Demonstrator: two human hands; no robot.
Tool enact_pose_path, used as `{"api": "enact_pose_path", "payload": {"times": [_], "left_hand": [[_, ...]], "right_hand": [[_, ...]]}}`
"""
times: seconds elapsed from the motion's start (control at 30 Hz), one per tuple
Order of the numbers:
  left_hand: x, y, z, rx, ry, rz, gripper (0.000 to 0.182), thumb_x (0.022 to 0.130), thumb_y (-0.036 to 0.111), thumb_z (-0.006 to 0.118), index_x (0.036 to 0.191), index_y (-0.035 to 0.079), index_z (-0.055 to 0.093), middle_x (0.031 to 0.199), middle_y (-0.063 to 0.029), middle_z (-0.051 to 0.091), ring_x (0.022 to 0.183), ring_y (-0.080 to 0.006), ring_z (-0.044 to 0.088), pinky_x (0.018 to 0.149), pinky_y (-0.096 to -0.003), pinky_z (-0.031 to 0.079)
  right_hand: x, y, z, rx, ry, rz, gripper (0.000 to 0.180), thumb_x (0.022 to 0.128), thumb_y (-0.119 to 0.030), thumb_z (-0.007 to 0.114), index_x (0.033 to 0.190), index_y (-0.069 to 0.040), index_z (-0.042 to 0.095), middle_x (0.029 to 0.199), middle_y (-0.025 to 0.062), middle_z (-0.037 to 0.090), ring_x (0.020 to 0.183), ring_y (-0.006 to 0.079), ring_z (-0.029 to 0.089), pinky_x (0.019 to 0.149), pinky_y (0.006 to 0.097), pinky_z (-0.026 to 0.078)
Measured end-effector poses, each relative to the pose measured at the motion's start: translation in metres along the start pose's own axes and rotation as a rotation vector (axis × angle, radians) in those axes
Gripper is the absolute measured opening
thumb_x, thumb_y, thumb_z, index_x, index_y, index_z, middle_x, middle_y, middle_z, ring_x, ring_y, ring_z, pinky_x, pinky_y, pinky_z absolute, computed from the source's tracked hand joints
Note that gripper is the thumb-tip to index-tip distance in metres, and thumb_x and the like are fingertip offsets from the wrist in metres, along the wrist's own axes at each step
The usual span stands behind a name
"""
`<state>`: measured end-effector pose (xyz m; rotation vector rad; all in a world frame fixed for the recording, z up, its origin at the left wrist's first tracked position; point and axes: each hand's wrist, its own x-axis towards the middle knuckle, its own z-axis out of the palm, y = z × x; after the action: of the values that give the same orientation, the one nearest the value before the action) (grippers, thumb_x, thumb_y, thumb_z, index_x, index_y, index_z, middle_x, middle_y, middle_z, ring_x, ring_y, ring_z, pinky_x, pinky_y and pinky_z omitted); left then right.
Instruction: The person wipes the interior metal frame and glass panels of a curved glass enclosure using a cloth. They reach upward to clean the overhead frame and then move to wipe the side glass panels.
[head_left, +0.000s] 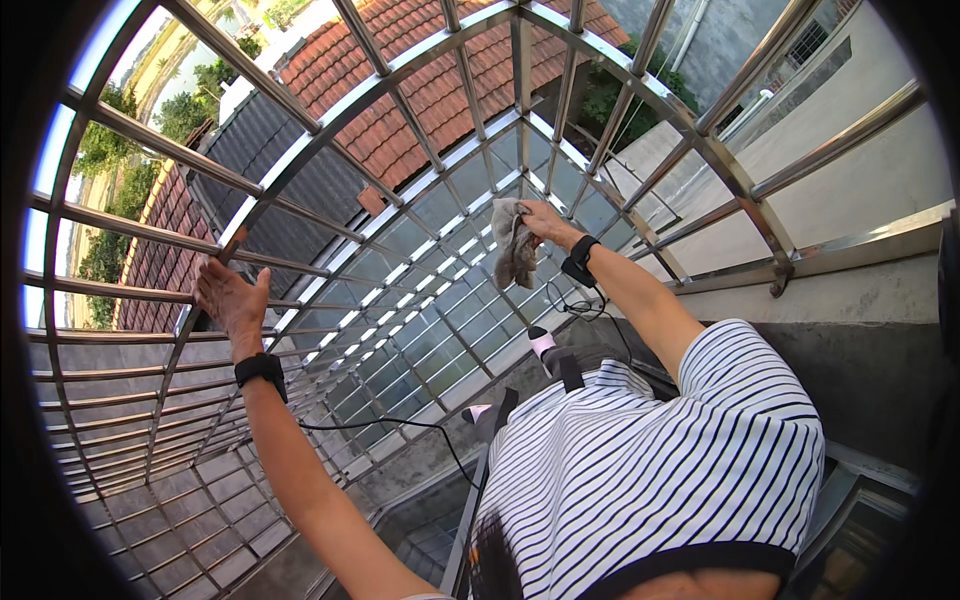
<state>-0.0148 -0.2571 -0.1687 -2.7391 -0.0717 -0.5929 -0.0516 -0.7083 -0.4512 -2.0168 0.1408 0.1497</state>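
My right hand (551, 223) grips a crumpled grey-brown cloth (514, 244), which hangs down in front of the corner of a stainless steel window cage. At the left, my left hand (231, 295) is on the cage's flat crossbar (289, 176), near where round bars meet it; its thumb stands apart, while the other fingertips are partly hidden behind the metal. Both wrists wear black bands with cables. Polished bars (420, 135) run across the top and left of the view.
Below me lies the cage's floor grid (450, 330), with my socked feet at the concrete ledge (420, 457). A concrete wall (870, 330) stands at right. Beyond the bars are a red tiled roof (390, 127), a grey corrugated roof (285, 202) and trees.
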Motion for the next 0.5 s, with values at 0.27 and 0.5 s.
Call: {"api": "enact_pose_path", "payload": {"times": [0.27,0.5], "left_hand": [[0.0,0.003,-0.004,-0.01,-0.009,-0.02,0.083,0.067,0.04,0.073,0.125,0.001,0.028,0.123,-0.0198,0.039,0.122,-0.0353,0.034,0.106,-0.0485,0.021],[0.0,0.001,-0.002,-0.001,0.045,0.026,0.081,0.067,0.043,0.073,0.121,0.003,0.028,0.119,-0.0184,0.04,0.118,-0.0359,0.036,0.102,-0.0489,0.024]], "right_hand": [[0.025,-0.071,-0.007,-0.192,0.285,-0.401,0.034,0.08,-0.011,0.05,0.113,-0.004,0.051,0.097,0.0213,0.058,0.086,0.0405,0.058,0.073,0.0405,0.047],[0.081,-0.107,0.016,-0.747,0.217,-0.07,0.046,0.078,-0.015,0.053,0.12,0.0,0.04,0.107,0.0286,0.049,0.084,0.0445,0.059,0.07,0.0483,0.05]]}}
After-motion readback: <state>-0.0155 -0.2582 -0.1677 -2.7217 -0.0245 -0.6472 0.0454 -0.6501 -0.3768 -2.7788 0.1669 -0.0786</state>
